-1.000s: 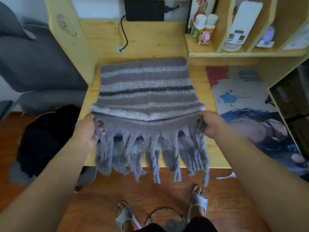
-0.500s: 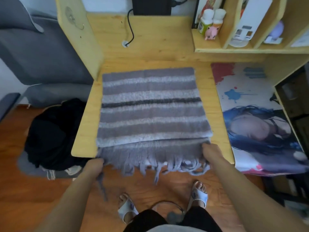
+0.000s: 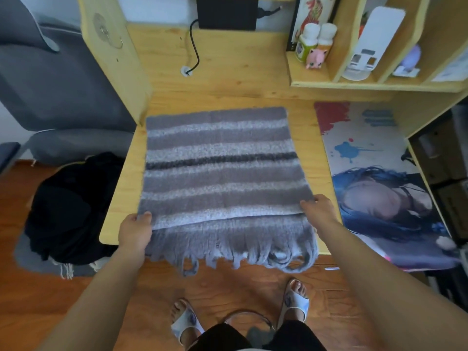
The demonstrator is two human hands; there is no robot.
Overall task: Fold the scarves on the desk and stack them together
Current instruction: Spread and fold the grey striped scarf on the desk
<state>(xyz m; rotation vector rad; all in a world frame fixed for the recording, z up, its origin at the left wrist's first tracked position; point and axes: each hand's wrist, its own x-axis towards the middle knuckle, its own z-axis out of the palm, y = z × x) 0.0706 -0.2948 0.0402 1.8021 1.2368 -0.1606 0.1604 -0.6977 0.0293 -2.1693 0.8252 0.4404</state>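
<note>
Scarf (image 3: 222,168), lifted by its fringed end a second ago, now laid flat on the desk (image 3: 253,72), fringe (image 3: 240,249) dangling over the near edge just below the fingers. Left hand (image 3: 135,230) and right hand (image 3: 319,210) now at the corners of the upper layer, fingers curled and pinching its edge. Probably one fold done, another due. Thick fuzzy knit, grey and white stripes, roughly square. Glossy printed mat (image 3: 379,173) beyond the right fingers; dark bundle (image 3: 71,209) left, on the floor.
</note>
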